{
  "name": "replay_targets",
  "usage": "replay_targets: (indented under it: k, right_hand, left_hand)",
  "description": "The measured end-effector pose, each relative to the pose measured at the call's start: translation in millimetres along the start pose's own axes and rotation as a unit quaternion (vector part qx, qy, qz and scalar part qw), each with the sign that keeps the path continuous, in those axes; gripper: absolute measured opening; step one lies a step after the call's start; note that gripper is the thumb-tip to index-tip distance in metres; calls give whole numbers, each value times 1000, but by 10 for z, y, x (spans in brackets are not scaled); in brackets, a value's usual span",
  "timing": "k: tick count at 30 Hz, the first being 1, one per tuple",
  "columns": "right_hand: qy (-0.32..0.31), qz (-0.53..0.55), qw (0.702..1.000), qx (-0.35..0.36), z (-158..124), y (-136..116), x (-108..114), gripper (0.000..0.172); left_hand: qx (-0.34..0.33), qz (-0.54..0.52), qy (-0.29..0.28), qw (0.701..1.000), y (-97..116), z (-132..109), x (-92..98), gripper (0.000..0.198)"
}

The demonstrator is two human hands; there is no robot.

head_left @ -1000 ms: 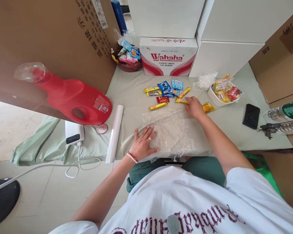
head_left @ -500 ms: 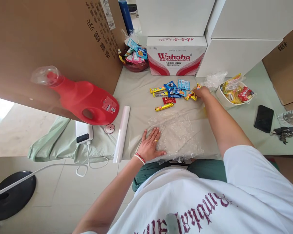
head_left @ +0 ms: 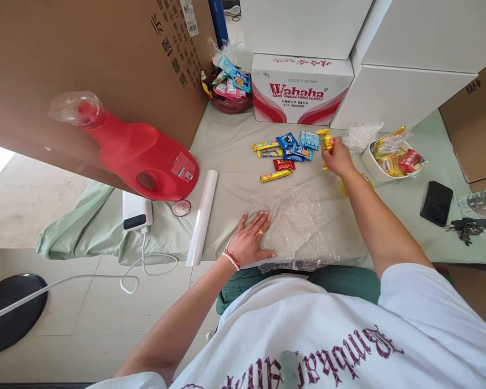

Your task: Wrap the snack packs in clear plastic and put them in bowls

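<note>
My left hand (head_left: 250, 237) lies flat at the table's front edge, fingers stretched out, touching the left side of a crinkled clear plastic sheet (head_left: 299, 227). At the back, my right hand (head_left: 340, 158) is closed on yellow snack packets (head_left: 325, 139); how many is hidden by the fingers. Just left of it lies a loose group of small wrapped snacks: a light blue packet (head_left: 309, 140), dark blue packets (head_left: 287, 141), a red packet (head_left: 284, 164) and several yellow sticks, one yellow stick (head_left: 276, 175) in front. Another yellow wrapper (head_left: 368, 181) shows partly behind my right forearm.
A white tub (head_left: 375, 167) of snacks and crumpled plastic (head_left: 362, 136) stand right, near a black phone (head_left: 436, 203). Behind are a Wahaha carton (head_left: 302, 94) and a snack bowl (head_left: 231, 104). Leftward are a white roll (head_left: 202, 219), red jug (head_left: 146, 154) and power bank (head_left: 136, 209).
My right hand has lifted the yellow packets slightly and turned them more upright, beside the light blue packet. My left hand stays flat on the plastic. The whole view has shifted a little.
</note>
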State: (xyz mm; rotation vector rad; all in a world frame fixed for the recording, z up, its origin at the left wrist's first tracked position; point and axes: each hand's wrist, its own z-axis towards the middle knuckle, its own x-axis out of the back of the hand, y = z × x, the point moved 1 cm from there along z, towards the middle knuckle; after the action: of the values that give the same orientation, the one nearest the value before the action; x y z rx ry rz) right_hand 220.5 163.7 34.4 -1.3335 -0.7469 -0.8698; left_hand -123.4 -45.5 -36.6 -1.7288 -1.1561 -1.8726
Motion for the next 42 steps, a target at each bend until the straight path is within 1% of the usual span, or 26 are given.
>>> replay_targets:
  k: [1,3,5,6,7,9,11,13,14,15,17,19,21,22,23,24,26,28,29,31,33,35,37,39,42]
  right_hand:
    - [-24,-9,999,22,-28,-102,-56,31]
    - [-99,-41,989,101,-87,-361,-233,33]
    - [-170,-86,963,190,-154,-631,-452,39]
    - [-192,-113,950,218,-190,-747,-559,42]
    - [-203,-136,942,231,-226,-842,-655,44]
    - [-201,-176,936,231,-295,-961,-793,43]
    - [-181,-200,938,218,-356,-983,-844,40]
    - [-160,-209,943,204,-407,-920,-802,35]
    - [-151,-209,946,194,-432,-862,-747,34]
    - [-141,-206,951,180,-460,-789,-671,34]
    - [-105,-191,967,136,-538,-619,-459,37]
    - [-44,-167,982,81,-665,-456,-195,39]
    - [12,-130,990,47,-849,-347,61,34]
    - [24,-108,993,45,-958,-322,162,31]
    - [19,-85,995,53,-1074,-321,233,27]
    - [-4,-64,996,69,-1192,-341,269,25]
    - [-86,-39,989,116,-1420,-439,229,22]
    - [-168,-54,971,158,-1613,-582,68,26]
    - [-196,-77,962,171,-1691,-654,-37,28]
    - [-226,-135,946,189,-1808,-773,-243,29]
    - [-239,-173,933,206,-1889,-835,-390,29]
    - [-248,-170,928,218,-1944,-827,-441,36]
    - [-250,-133,935,214,-1968,-764,-400,47]
    - [-242,-80,946,199,-1955,-683,-301,56]
    - [-207,-26,966,155,-1867,-620,-140,56]
  left_hand:
    - [-1,0,2,1000,-2,0,-4,110]
    - [-4,1,3,1000,-7,-1,-15,110]
    - [-6,2,5,1000,-13,-3,-23,112]
    - [-7,2,7,1000,-18,-5,-25,114]
    - [-8,0,11,1000,-23,-8,-24,116]
    - [-12,-6,21,1000,-33,-16,-18,115]
    - [-13,-13,29,999,-40,-23,-10,100]
    - [-10,-15,30,999,-38,-23,-9,76]
    - [-4,-13,30,999,-32,-19,-13,68]
    - [4,-10,32,999,-24,-12,-18,63]
    - [18,-4,39,999,1,5,-30,63]
    - [29,-2,46,999,27,24,-38,68]
    - [36,-7,49,998,48,37,-38,73]
    - [39,-11,49,998,54,42,-35,75]
    - [42,-15,50,998,57,45,-32,77]
    - [45,-18,49,998,58,48,-27,78]
    - [49,-21,48,997,54,48,-18,81]
    - [52,-21,49,997,46,43,-10,82]
    - [53,-20,51,997,43,38,-7,82]
    - [60,-16,57,996,39,24,-2,78]
    - [75,-11,65,995,41,8,0,72]
    - [91,-8,73,993,49,-4,-3,68]
    - [98,-6,75,992,58,-10,-8,67]
    - [98,-6,71,993,62,-9,-15,68]
    - [95,-6,66,993,61,-2,-19,69]
